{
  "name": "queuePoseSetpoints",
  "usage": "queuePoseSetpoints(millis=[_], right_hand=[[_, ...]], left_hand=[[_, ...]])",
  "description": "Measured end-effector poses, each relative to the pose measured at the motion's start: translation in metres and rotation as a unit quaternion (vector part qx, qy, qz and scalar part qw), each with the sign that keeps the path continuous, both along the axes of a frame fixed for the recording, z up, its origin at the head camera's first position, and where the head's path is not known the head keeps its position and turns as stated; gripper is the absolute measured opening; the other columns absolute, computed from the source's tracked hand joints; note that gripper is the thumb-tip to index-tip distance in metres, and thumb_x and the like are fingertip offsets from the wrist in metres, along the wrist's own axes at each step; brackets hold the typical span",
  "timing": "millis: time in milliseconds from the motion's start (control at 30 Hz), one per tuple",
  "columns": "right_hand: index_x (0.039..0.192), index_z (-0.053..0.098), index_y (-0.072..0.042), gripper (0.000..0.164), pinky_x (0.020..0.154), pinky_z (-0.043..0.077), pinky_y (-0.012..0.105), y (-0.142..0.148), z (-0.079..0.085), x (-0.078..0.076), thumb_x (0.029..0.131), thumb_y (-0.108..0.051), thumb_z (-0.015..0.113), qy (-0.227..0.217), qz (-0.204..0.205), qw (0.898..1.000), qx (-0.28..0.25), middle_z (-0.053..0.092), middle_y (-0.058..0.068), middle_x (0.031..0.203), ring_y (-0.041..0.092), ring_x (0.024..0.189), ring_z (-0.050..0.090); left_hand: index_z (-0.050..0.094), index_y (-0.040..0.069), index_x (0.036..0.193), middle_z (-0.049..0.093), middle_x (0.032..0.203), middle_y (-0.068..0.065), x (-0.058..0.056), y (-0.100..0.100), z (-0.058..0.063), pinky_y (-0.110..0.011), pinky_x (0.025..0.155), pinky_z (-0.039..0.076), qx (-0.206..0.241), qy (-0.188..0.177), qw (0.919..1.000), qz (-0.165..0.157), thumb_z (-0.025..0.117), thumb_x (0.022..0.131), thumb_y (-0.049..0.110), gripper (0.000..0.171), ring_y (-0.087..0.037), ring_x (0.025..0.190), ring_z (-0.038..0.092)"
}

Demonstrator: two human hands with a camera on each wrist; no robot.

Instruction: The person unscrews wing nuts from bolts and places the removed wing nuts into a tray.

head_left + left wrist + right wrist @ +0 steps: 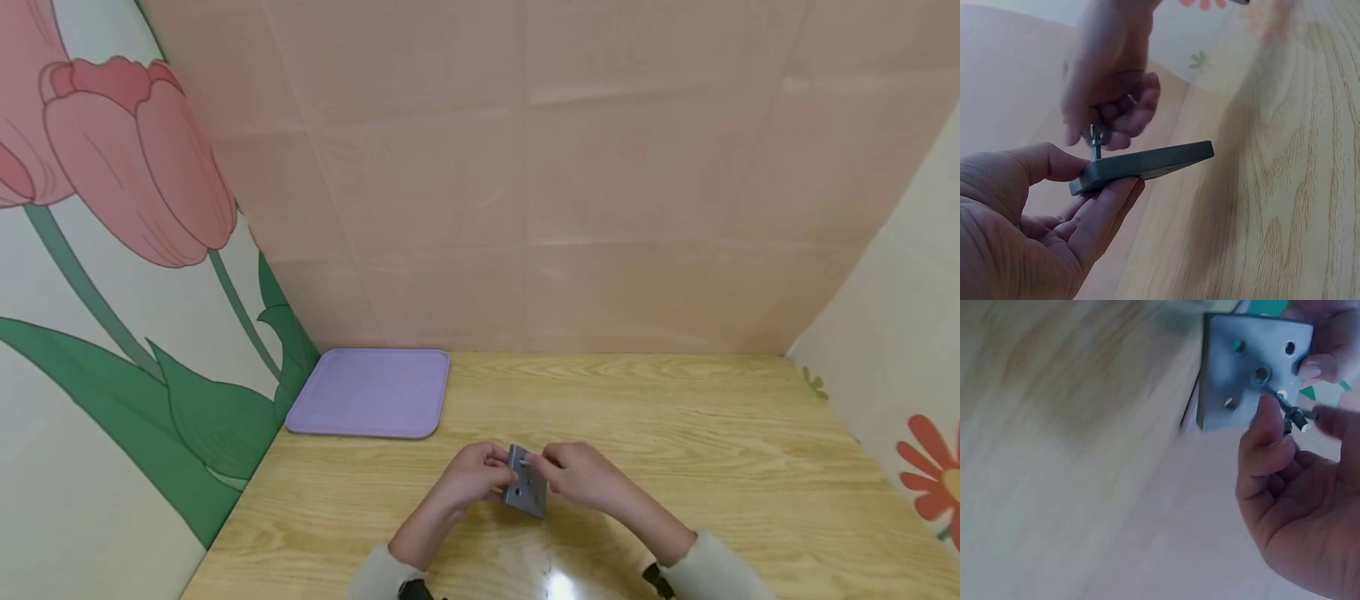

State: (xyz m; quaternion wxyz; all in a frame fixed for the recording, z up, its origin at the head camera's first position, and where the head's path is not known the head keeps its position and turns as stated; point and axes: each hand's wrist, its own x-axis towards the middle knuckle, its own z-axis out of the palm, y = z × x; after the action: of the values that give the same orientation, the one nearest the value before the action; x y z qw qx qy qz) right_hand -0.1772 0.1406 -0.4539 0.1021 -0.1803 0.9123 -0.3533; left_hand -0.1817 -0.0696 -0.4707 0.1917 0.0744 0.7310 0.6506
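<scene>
My left hand [472,477] grips a small square grey plate [529,493] by one edge, thumb on one face and fingers beneath, as the left wrist view shows. The plate is held tilted above the wooden table. Several round holes pierce it in the right wrist view, one larger hole [1261,375] at the middle. A small metal wing screw [1297,419] stands in a hole near the plate's edge, its shank [1097,150] showing above the face. My right hand [583,475] pinches the screw's winged head between thumb and fingertip.
A purple tray [367,393] lies at the back left of the wood-grain table [675,417]. Behind it rises a pinkish-brown covered wall [585,175]. Side walls with printed flowers [142,158] bound the table left and right.
</scene>
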Motion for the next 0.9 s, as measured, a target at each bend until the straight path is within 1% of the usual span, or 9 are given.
queuePoseSetpoints(millis=[100, 267, 367, 500, 600, 667, 767, 833, 900], right_hand=[[0.090, 0.067, -0.013, 0.029, 0.047, 0.038, 0.021, 0.0008, -0.0003, 0.0010, 0.101, -0.040, 0.060, 0.141, 0.046, 0.985, 0.085, 0.055, -0.009, 0.067, 0.003, 0.056, 0.045], [0.091, 0.063, -0.013, 0.022, 0.047, 0.039, 0.016, 0.0021, -0.0013, 0.0021, 0.090, -0.031, 0.076, 0.344, 0.096, 0.916, 0.185, 0.058, -0.008, 0.075, 0.001, 0.062, 0.047], [0.088, 0.061, -0.014, 0.025, 0.046, 0.039, 0.016, 0.0024, -0.0019, 0.0020, 0.086, -0.031, 0.080, 0.411, 0.110, 0.879, 0.214, 0.058, -0.007, 0.075, 0.004, 0.062, 0.048], [0.088, 0.061, -0.014, 0.025, 0.046, 0.039, 0.017, 0.0023, -0.0024, 0.0023, 0.086, -0.030, 0.080, 0.436, 0.114, 0.865, 0.223, 0.059, -0.006, 0.076, 0.006, 0.063, 0.050], [0.092, 0.063, -0.013, 0.024, 0.047, 0.040, 0.017, 0.0026, -0.0020, 0.0033, 0.088, -0.031, 0.078, 0.424, 0.108, 0.873, 0.217, 0.060, -0.006, 0.077, 0.006, 0.064, 0.051], [0.096, 0.066, -0.011, 0.024, 0.049, 0.044, 0.017, 0.0026, -0.0013, 0.0042, 0.091, -0.033, 0.075, 0.403, 0.095, 0.887, 0.204, 0.064, -0.004, 0.081, 0.007, 0.066, 0.056], [0.103, 0.070, -0.008, 0.028, 0.051, 0.047, 0.019, 0.0010, 0.0009, 0.0051, 0.098, -0.035, 0.066, 0.325, 0.063, 0.930, 0.161, 0.068, -0.003, 0.084, 0.007, 0.068, 0.059], [0.101, 0.071, -0.008, 0.033, 0.051, 0.047, 0.021, -0.0006, 0.0026, 0.0046, 0.102, -0.038, 0.058, 0.245, 0.030, 0.962, 0.118, 0.066, -0.003, 0.078, 0.007, 0.063, 0.057], [0.096, 0.071, -0.009, 0.041, 0.051, 0.045, 0.023, -0.0018, 0.0038, 0.0035, 0.106, -0.043, 0.049, 0.161, -0.006, 0.984, 0.075, 0.062, -0.006, 0.072, 0.006, 0.060, 0.053]], left_hand=[[0.065, -0.007, 0.106, 0.070, 0.087, -0.008, -0.0002, -0.0008, -0.0007, -0.036, 0.066, 0.062, -0.001, 0.002, 1.0000, 0.002, 0.068, 0.085, -0.001, 0.022, -0.019, 0.079, 0.070], [0.065, -0.008, 0.107, 0.070, 0.086, -0.008, -0.0006, -0.0010, -0.0006, -0.035, 0.065, 0.062, 0.003, 0.004, 1.0000, 0.003, 0.068, 0.085, -0.002, 0.023, -0.017, 0.077, 0.069], [0.065, -0.007, 0.108, 0.071, 0.087, -0.009, -0.0007, -0.0011, -0.0004, -0.035, 0.065, 0.062, -0.002, 0.004, 1.0000, 0.002, 0.068, 0.086, -0.001, 0.023, -0.018, 0.078, 0.069], [0.065, -0.007, 0.108, 0.071, 0.088, -0.009, -0.0009, -0.0010, 0.0000, -0.036, 0.066, 0.062, -0.002, 0.003, 1.0000, 0.001, 0.068, 0.086, -0.001, 0.023, -0.019, 0.079, 0.070], [0.065, -0.008, 0.108, 0.071, 0.088, -0.009, -0.0015, -0.0010, 0.0002, -0.036, 0.066, 0.062, -0.002, 0.003, 1.0000, 0.001, 0.068, 0.086, -0.001, 0.023, -0.019, 0.079, 0.070], [0.065, -0.007, 0.108, 0.071, 0.088, -0.008, -0.0020, -0.0009, 0.0004, -0.035, 0.065, 0.062, -0.005, 0.002, 1.0000, 0.001, 0.068, 0.086, -0.001, 0.023, -0.018, 0.079, 0.069], [0.065, -0.006, 0.108, 0.071, 0.088, -0.008, -0.0021, -0.0008, 0.0009, -0.035, 0.065, 0.062, -0.007, 0.000, 1.0000, 0.002, 0.069, 0.087, 0.000, 0.022, -0.018, 0.079, 0.069], [0.065, -0.006, 0.107, 0.071, 0.088, -0.008, -0.0019, -0.0006, 0.0008, -0.035, 0.065, 0.062, -0.008, -0.001, 1.0000, 0.003, 0.069, 0.087, 0.000, 0.022, -0.018, 0.079, 0.070], [0.065, -0.006, 0.107, 0.071, 0.088, -0.008, -0.0014, -0.0002, 0.0006, -0.035, 0.065, 0.062, -0.006, -0.003, 1.0000, 0.006, 0.069, 0.087, 0.000, 0.022, -0.019, 0.079, 0.070]])
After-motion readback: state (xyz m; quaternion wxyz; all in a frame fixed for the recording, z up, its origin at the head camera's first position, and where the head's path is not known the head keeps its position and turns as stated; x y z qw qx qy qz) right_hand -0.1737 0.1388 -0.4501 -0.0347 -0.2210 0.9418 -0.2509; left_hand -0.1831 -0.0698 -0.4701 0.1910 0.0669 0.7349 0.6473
